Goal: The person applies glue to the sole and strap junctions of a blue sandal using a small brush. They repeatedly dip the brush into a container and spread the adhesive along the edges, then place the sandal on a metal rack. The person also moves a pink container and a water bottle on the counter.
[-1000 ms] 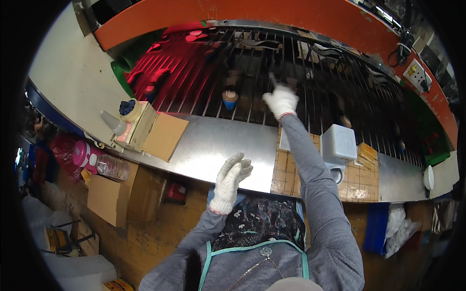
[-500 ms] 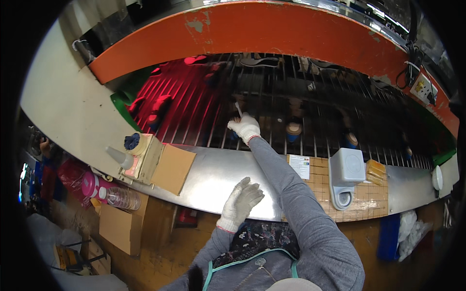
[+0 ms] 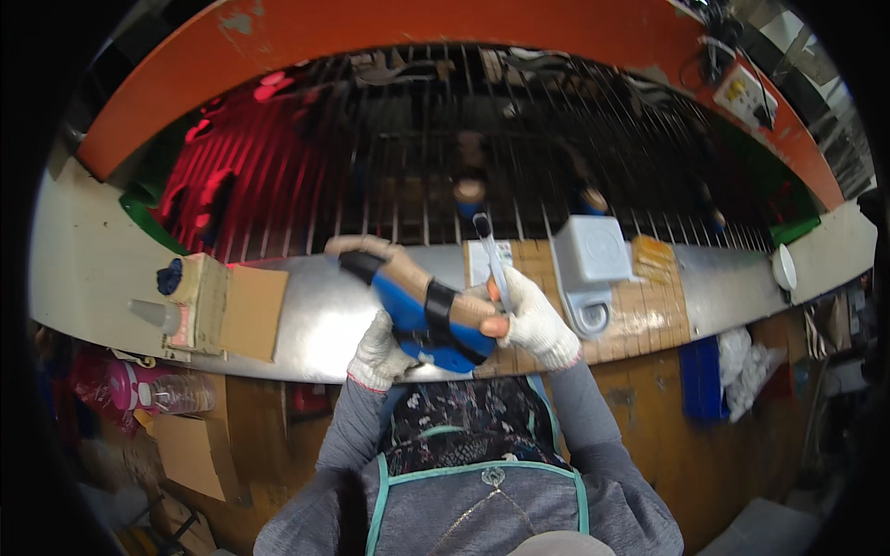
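Over the metal ledge I hold a blue shoe last (image 3: 397, 308) fitted with a beige and black shoe upper (image 3: 405, 276), tilted on its side and slightly blurred. My left hand (image 3: 375, 354), in a white knit glove, grips the last from below. My right hand (image 3: 538, 322), gloved with bare fingertips showing, is closed on a slim white-handled brush (image 3: 496, 262). The brush's dark tip points away from me. The thumb of this hand is at the near end of the shoe, and I cannot tell whether it also bears its weight.
Beyond the metal ledge (image 3: 315, 315) runs a rod conveyor (image 3: 408, 199) carrying several shoes on lasts, red-lit at left. A white dispenser (image 3: 593, 255) with a small cup stands on a cardboard mat (image 3: 640, 338) beside yellow blocks (image 3: 653, 258). A cardboard box (image 3: 204, 296) sits at left.
My right hand has come back from the conveyor to the ledge with the brush. The shoe on its blue last is now between my hands, and my left hand has closed on it. The view has shifted.
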### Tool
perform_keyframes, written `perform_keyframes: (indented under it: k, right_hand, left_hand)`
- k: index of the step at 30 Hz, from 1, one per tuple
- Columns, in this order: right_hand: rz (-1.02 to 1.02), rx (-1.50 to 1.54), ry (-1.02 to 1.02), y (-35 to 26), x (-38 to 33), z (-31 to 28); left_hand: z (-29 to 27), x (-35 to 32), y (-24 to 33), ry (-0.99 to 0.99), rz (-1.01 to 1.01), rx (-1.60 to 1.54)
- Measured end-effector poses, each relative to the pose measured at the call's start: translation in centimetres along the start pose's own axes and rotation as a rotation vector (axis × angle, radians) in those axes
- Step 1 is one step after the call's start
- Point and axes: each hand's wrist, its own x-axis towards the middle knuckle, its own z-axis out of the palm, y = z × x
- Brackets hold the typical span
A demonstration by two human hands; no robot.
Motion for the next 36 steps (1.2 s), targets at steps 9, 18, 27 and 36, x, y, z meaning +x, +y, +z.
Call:
perform_keyframes:
  k: [9,18,27,36]
  right_hand:
    - [0.199,-1.179,0.638,-0.8,-17.5,-8.9]
    - [0.197,-1.593,0.760,2.0,-17.4,-11.5]
    - [0.094,-1.708,0.694,1.4,-16.1,-11.9]
    - [0.305,-1.406,0.690,1.3,-17.2,-12.3]
  left_hand:
    - [4.5,-2.0,-5.1,0.027,0.260,0.026]
    - [8.4,0.9,0.8,0.238,1.005,1.060]
    - [0.8,-3.2,0.1,0.632,1.074,0.988]
    - [1.7,-0.6,0.7,0.428,0.853,0.794]
